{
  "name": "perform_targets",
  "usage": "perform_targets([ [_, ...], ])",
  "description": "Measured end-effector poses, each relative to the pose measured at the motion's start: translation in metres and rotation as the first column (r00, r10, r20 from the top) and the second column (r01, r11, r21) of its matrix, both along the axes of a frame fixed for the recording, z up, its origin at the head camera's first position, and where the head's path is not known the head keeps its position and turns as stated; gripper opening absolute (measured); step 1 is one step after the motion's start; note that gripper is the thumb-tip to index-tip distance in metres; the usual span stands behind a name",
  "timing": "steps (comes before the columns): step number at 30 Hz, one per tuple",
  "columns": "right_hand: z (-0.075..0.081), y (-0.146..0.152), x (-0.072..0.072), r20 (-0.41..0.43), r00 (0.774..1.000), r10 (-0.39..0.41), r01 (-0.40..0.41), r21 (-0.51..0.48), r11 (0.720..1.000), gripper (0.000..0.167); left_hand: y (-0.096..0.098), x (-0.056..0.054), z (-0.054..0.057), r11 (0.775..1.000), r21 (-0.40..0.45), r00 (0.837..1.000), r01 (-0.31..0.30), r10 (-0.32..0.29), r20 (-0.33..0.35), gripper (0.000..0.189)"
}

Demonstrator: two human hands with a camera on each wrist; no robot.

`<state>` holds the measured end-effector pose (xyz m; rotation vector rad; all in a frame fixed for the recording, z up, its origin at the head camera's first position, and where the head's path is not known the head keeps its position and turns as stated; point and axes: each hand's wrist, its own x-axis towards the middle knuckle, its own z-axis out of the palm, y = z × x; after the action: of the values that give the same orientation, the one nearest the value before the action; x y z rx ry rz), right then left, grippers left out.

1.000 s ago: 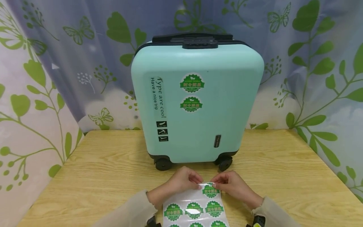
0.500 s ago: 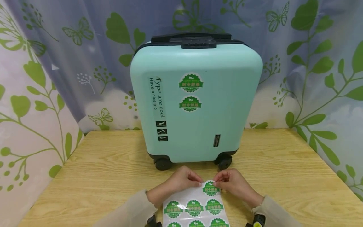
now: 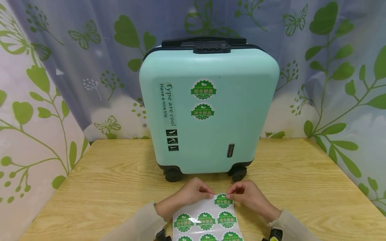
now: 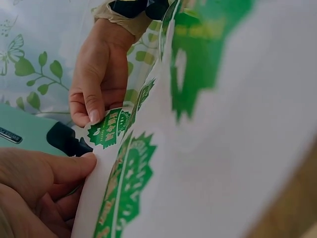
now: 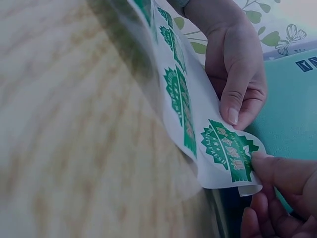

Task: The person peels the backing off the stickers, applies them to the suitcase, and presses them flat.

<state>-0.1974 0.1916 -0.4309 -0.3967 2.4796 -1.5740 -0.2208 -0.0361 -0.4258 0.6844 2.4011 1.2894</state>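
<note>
A white sheet of round green stickers (image 3: pixel 193 209) slopes up between both hands, bare at its top left. My left hand (image 3: pixel 193 192) pinches its top edge between thumb and fingers. My right hand (image 3: pixel 248 197) pinches the top right corner, the thumb on the edge of the corner sticker (image 3: pixel 223 201). In the right wrist view that corner (image 5: pixel 250 190) curls under, close to the right fingers. The left wrist view shows the sheet (image 4: pixel 218 163) from close by. Behind the hands stands a mint green suitcase (image 3: pixel 235 100), two matching green stickers (image 3: pixel 203 89) on its front.
The suitcase stands upright on a wooden table (image 3: pixel 99 187), its black wheels (image 3: pixel 174 174) just beyond the hands. A leaf-patterned curtain (image 3: pixel 114 67) hangs behind it. Printed lettering (image 3: pixel 167 103) runs down the suitcase's left side, with a small dark label (image 3: pixel 230 150) low on the right.
The top right corner of the sheet, bent at first, has come up flatter, so the corner sticker shows whole. The right hand has shifted slightly right; the left hand has barely moved.
</note>
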Motion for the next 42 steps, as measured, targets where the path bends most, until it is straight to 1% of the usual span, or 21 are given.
perform_targets([
  [8,0.0002,0.0013,-0.0006,0.000,1.000,0.016,-0.016,-0.018,1.000,0.013,-0.0007,-0.0013,0.0017,1.000,-0.006,1.000,0.009,-0.009,-0.009,0.009],
  [13,0.0004,0.0022,-0.0007,-0.003,0.999,0.036,-0.036,-0.013,0.999,0.014,-0.0017,-0.0023,0.0019,1.000,-0.003,1.000,0.011,-0.011,0.000,0.009],
  [22,0.0021,0.0043,0.0003,-0.048,0.996,0.075,-0.075,0.006,0.997,0.014,-0.0030,-0.0027,0.0013,1.000,0.022,1.000,0.007,-0.007,0.006,0.009],
  [28,0.0026,0.0039,-0.0007,-0.048,0.997,0.061,-0.061,0.014,0.998,0.013,-0.0029,-0.0030,0.0027,0.999,0.035,1.000,0.013,-0.013,0.013,0.009],
  [31,0.0033,0.0041,-0.0009,-0.038,0.998,0.058,-0.057,0.017,0.998,0.013,-0.0025,-0.0030,0.0036,0.999,0.036,1.000,0.004,-0.004,0.014,0.010],
  [38,0.0024,0.0061,-0.0013,-0.027,0.997,0.076,-0.076,0.010,0.997,0.016,-0.0026,-0.0028,0.0066,0.999,0.029,1.000,-0.023,0.023,0.010,0.014],
  [42,0.0016,0.0063,-0.0015,-0.022,0.997,0.073,-0.072,0.012,0.997,0.018,-0.0033,-0.0037,0.0059,0.999,0.019,0.999,-0.034,0.034,0.008,0.014],
])
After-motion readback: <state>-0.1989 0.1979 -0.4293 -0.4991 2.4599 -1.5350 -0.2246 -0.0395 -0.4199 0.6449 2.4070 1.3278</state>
